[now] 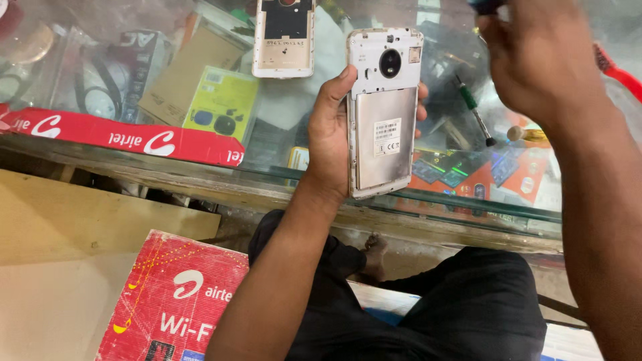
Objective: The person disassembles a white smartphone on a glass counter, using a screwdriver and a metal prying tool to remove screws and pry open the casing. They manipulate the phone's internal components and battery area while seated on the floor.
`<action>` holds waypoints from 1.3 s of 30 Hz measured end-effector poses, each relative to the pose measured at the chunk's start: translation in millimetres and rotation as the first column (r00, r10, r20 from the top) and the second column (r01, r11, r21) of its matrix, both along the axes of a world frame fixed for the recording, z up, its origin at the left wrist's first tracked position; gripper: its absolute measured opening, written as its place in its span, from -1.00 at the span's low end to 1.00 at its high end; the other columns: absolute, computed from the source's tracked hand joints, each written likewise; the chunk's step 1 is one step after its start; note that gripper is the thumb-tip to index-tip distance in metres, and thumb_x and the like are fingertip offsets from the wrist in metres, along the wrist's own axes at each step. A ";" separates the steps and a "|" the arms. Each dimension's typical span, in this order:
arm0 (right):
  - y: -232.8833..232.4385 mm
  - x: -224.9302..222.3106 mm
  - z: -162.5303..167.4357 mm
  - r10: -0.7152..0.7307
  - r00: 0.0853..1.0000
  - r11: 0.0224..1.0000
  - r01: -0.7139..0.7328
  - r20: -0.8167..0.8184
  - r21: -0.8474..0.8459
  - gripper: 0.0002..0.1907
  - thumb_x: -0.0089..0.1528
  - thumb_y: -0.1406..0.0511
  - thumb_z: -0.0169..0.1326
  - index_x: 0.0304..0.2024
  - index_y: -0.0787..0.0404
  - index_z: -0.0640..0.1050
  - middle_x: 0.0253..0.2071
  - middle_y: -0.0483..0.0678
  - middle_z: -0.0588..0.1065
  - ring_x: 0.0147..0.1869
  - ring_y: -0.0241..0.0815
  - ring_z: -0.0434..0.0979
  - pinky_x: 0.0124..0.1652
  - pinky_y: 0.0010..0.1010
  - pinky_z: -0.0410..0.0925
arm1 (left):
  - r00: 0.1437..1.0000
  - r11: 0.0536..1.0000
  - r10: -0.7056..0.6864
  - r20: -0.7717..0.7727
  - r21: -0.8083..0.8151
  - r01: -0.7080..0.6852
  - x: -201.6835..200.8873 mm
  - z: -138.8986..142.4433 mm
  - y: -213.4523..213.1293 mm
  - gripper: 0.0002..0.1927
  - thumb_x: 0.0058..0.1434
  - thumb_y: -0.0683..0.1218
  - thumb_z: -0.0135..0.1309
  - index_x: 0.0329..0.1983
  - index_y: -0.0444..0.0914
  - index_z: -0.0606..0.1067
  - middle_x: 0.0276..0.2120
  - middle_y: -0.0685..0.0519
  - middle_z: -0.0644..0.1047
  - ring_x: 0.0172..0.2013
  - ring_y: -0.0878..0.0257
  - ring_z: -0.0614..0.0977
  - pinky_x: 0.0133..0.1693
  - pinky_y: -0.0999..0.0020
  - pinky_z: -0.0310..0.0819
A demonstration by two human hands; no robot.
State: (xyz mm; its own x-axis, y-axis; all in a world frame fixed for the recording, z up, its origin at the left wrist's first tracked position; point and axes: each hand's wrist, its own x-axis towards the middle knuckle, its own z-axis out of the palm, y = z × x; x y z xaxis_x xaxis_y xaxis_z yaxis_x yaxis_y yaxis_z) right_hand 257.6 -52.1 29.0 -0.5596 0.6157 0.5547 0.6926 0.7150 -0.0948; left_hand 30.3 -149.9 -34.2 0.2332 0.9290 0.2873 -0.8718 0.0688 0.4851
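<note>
My left hand (332,134) grips an opened smartphone (382,110) upright by its edges, back side toward me: the cover is off, showing a silver battery plate with a white label and a round camera lens. Its removed white back cover (283,39) lies on the glass counter (281,113) behind. My right hand (535,63) is raised at the top right, fingers curled around a dark object at the frame's top edge; what it is I cannot tell. A green-handled screwdriver (473,108) lies on the glass between the phone and my right hand.
The glass counter shows boxes, cables and cards inside, with a red strip (127,137) along its front edge. A red cardboard box (170,301) sits low at the left beside my black-trousered legs (468,314). A red brush handle (618,73) lies far right.
</note>
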 end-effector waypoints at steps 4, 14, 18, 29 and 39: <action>-84.8 2.9 6.4 -0.134 0.807 0.846 -0.209 -0.576 -0.490 -0.69 0.44 0.48 -0.05 0.23 0.30 0.44 -0.36 -0.07 0.46 -0.41 -0.36 0.38 -0.37 -0.52 0.22 | 0.999 0.999 -0.034 -0.006 0.008 0.034 1.9 -2.8 -7.3 -0.33 0.61 0.30 -0.19 0.25 -0.41 0.42 -0.03 -0.18 0.56 -0.09 0.16 0.63 -0.09 0.29 0.59; -195.5 -38.1 1.3 -0.502 0.642 0.511 -0.320 -0.580 -0.797 -0.60 0.34 0.35 0.07 0.20 0.35 0.59 -0.51 -0.16 0.40 -0.48 -0.42 0.26 -0.54 -0.58 0.12 | 0.990 0.993 -0.115 -0.079 0.006 0.116 3.3 -6.6 -11.8 -0.34 0.56 0.33 -0.11 0.21 -0.38 0.40 -0.11 -0.05 0.47 -0.18 0.27 0.48 -0.15 0.37 0.45; -205.9 -41.3 -2.1 -0.537 0.616 0.493 -0.325 -0.576 -0.807 -0.58 0.36 0.34 0.03 0.25 0.33 0.59 -0.56 -0.16 0.35 -0.53 -0.43 0.19 -0.55 -0.59 0.10 | 0.969 0.993 -0.103 -0.225 0.040 0.114 7.1 -5.7 -16.3 -0.38 0.53 0.29 -0.01 0.19 -0.38 0.41 -0.14 -0.03 0.46 -0.26 0.31 0.41 -0.18 0.45 0.38; -205.6 -40.4 -11.5 -0.580 0.531 0.465 -0.406 -0.617 -0.787 -0.59 0.36 0.34 0.01 0.22 0.36 0.59 -0.57 -0.15 0.34 -0.57 -0.43 0.14 -0.59 -0.58 0.03 | 0.908 0.994 -0.014 -0.420 0.090 0.057 9.9 2.1 -17.8 -0.35 0.44 0.34 0.01 0.02 -0.39 0.45 -0.29 0.03 0.45 -0.34 0.37 0.41 -0.22 0.44 0.33; -203.7 -34.0 -15.3 -0.578 0.474 0.471 -0.471 -0.664 -0.746 -0.62 0.38 0.39 0.01 0.20 0.46 0.57 -0.56 -0.12 0.35 -0.57 -0.40 0.16 -0.60 -0.57 0.01 | 0.852 0.987 0.033 -0.523 0.152 0.055 10.4 5.8 -16.2 -0.24 0.41 0.47 -0.07 -0.07 -0.36 0.45 -0.38 0.07 0.39 -0.38 0.38 0.37 -0.27 0.44 0.31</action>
State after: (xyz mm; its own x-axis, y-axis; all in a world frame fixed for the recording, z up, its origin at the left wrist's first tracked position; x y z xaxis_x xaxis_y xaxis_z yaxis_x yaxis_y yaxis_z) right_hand 223.7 -255.9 13.8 -0.1422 0.9831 -0.1151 -0.0789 -0.1272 -0.9887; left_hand 40.8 -166.0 -28.4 0.3999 0.8787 0.2606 -0.4860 -0.0378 0.8731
